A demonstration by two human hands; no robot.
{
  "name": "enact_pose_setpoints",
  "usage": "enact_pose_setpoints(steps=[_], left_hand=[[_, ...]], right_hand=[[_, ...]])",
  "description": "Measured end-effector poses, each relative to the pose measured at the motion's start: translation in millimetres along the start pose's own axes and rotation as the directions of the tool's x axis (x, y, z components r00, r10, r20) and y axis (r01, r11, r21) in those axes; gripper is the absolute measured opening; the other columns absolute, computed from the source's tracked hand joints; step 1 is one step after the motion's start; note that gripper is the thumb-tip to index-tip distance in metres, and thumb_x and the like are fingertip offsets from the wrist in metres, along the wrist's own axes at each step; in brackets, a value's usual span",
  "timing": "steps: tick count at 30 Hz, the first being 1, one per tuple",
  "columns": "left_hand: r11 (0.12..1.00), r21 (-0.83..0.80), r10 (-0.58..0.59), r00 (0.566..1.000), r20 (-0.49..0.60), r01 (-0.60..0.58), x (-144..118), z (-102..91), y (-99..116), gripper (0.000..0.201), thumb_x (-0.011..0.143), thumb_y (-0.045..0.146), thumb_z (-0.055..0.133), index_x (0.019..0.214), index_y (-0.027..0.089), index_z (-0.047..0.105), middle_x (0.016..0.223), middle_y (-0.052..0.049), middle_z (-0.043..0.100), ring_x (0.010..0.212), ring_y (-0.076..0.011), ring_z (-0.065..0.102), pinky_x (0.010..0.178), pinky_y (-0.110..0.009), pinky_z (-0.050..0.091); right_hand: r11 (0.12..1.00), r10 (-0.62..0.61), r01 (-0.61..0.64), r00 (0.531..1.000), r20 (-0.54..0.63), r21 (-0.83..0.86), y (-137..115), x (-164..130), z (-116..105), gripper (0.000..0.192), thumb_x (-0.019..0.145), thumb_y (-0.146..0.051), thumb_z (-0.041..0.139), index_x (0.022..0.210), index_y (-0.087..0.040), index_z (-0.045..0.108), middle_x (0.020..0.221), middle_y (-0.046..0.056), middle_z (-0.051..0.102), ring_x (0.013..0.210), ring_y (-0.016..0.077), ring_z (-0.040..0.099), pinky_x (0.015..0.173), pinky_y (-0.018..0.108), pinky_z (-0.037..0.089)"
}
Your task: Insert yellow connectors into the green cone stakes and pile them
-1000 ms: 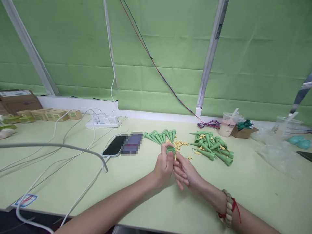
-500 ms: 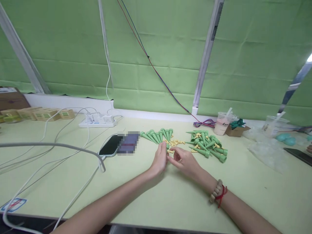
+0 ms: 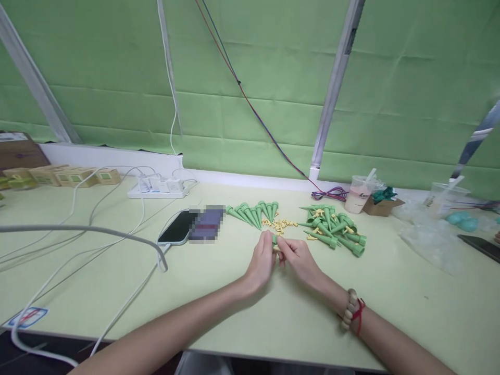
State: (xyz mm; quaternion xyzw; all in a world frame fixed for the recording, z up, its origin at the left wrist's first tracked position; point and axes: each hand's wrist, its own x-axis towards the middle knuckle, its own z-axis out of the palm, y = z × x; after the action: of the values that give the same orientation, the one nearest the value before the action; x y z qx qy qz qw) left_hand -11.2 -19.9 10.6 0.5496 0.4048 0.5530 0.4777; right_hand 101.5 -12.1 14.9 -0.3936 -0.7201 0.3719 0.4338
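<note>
Green panelling with diagonal metal struts backs a pale green desk (image 3: 219, 291) in the head view.

Landmark: the green cone (image 3: 274, 240) held at the centre of the desk.

- Left hand (image 3: 262, 262): fingers curled around the cone from the left, closed on it.
- Right hand (image 3: 297, 255): thumb and forefinger pinched together at the cone's right side, touching a small yellow piece (image 3: 278, 248) there. Whether this piece is seated in the cone cannot be told. A bead bracelet (image 3: 349, 311) with a red cord sits on this wrist.
- Just behind the cone: loose yellow pieces (image 3: 282, 224) scattered on the desk.
- Behind and slightly left of the cone: a fanned row of green cones (image 3: 252, 213), tips pointing toward the person.
- Right of the cone, near: a mixed heap of cones (image 3: 335, 232) with yellow pieces among them.
- Left of the cone: a phone (image 3: 179, 229) lying flat, cable attached.
- Far left and behind: a white power strip (image 3: 158, 188) with several cables.
- Far right and behind: a drink cup (image 3: 360, 194) with straw, beside a small cardboard box (image 3: 380, 204).
</note>
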Motion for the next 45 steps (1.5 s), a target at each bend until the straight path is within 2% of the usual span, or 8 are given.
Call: enact_pose_setpoints(steps=[7, 10, 13, 19, 29, 34, 39, 45], left_hand=[[0.990, 0.095, 0.091, 0.990, 0.106, -0.101, -7.5, -1.9, 12.5, 0.039, 0.086, 0.059, 0.029, 0.097, 0.022, 0.037, 0.041, 0.011, 0.039, 0.031, -0.0087, 0.040, 0.031, -0.015, 0.025], [0.994, 0.076, 0.064, 0.986, 0.157, -0.077, -3.7, -2.7, 12.9, 0.039, 0.087, 0.058, 0.026, 0.097, 0.022, 0.037, 0.042, 0.010, 0.042, 0.031, -0.0101, 0.043, 0.032, -0.018, 0.029], [0.999, 0.027, 0.029, 0.997, 0.071, -0.031, 3.0, -2.7, 13.8, 0.037, 0.087, 0.056, 0.029, 0.090, 0.021, 0.041, 0.048, 0.008, 0.041, 0.036, -0.0082, 0.042, 0.036, -0.019, 0.031], [0.993, -0.018, -0.117, 0.992, 0.044, 0.118, 13.8, -5.3, 24.5, 0.038, 0.087, 0.056, 0.030, 0.075, 0.021, 0.038, 0.045, 0.009, 0.028, 0.034, -0.0056, 0.024, 0.035, -0.019, 0.020], [0.978, 0.206, 0.007, 0.998, 0.063, -0.020, 12.8, -8.3, 20.3, 0.042, 0.086, 0.059, 0.030, 0.078, 0.020, 0.044, 0.055, 0.004, 0.042, 0.046, -0.0097, 0.037, 0.044, -0.023, 0.028], [0.946, 0.285, 0.109, 0.981, 0.162, -0.152, 6.2, -9.3, 24.9, 0.039, 0.090, 0.054, 0.023, 0.095, 0.021, 0.042, 0.051, 0.005, 0.043, 0.048, -0.0127, 0.044, 0.049, -0.024, 0.031], [0.824, 0.494, 0.178, 0.954, 0.241, -0.279, 4.4, -13.3, 28.1, 0.036, 0.089, 0.050, 0.028, 0.105, 0.020, 0.041, 0.045, 0.008, 0.039, 0.042, -0.0133, 0.041, 0.050, -0.025, 0.030], [0.947, 0.296, 0.103, 0.991, 0.091, -0.125, 13.4, -10.8, 19.5, 0.035, 0.089, 0.053, 0.025, 0.087, 0.021, 0.040, 0.051, 0.007, 0.035, 0.043, -0.0097, 0.036, 0.047, -0.023, 0.030]], right_hand=[[0.585, 0.374, -0.495, 0.867, 0.328, 0.643, -14.2, -4.0, 9.2, 0.039, 0.077, -0.048, 0.054, 0.057, -0.022, 0.032, 0.048, -0.011, 0.018, 0.040, 0.0062, 0.027, 0.051, 0.024, 0.044], [0.743, 0.349, -0.465, 0.883, 0.314, 0.482, -11.5, -4.0, 2.6, 0.040, 0.082, -0.051, 0.042, 0.056, -0.022, 0.033, 0.048, -0.009, 0.021, 0.041, 0.0088, 0.034, 0.052, 0.027, 0.045], [0.991, 0.129, -0.131, 0.989, 0.071, 0.031, -5.1, -4.0, -4.2, 0.041, 0.086, -0.052, 0.036, 0.060, -0.020, 0.043, 0.057, -0.002, 0.041, 0.055, 0.0147, 0.048, 0.057, 0.029, 0.043], [0.793, -0.249, 0.255, 0.965, 0.088, -0.553, 3.2, -2.4, -15.3, 0.024, 0.094, -0.034, 0.031, 0.085, -0.021, 0.049, 0.085, 0.006, 0.051, 0.070, 0.0173, 0.050, 0.060, 0.028, 0.038], [0.861, -0.268, 0.267, 0.962, 0.059, -0.433, 3.7, -5.8, -13.4, 0.030, 0.094, -0.034, 0.030, 0.071, -0.021, 0.045, 0.069, 0.002, 0.047, 0.065, 0.0162, 0.045, 0.061, 0.029, 0.035], [0.992, 0.028, -0.029, 1.000, 0.005, 0.121, -11.5, -11.6, -3.7, 0.040, 0.087, -0.051, 0.040, 0.061, -0.020, 0.041, 0.054, -0.004, 0.031, 0.049, 0.0107, 0.029, 0.047, 0.025, 0.027], [0.606, 0.315, -0.470, 0.883, 0.349, 0.642, -21.6, -12.8, 2.4, 0.046, 0.077, -0.057, 0.050, 0.057, -0.022, 0.027, 0.048, -0.010, 0.013, 0.041, 0.0062, 0.009, 0.036, 0.021, 0.012], [0.996, 0.087, -0.087, 0.995, 0.038, -0.003, -7.4, -8.9, -8.1, 0.043, 0.081, -0.056, 0.046, 0.059, -0.019, 0.043, 0.048, -0.006, 0.030, 0.043, 0.0086, 0.027, 0.045, 0.023, 0.022]])
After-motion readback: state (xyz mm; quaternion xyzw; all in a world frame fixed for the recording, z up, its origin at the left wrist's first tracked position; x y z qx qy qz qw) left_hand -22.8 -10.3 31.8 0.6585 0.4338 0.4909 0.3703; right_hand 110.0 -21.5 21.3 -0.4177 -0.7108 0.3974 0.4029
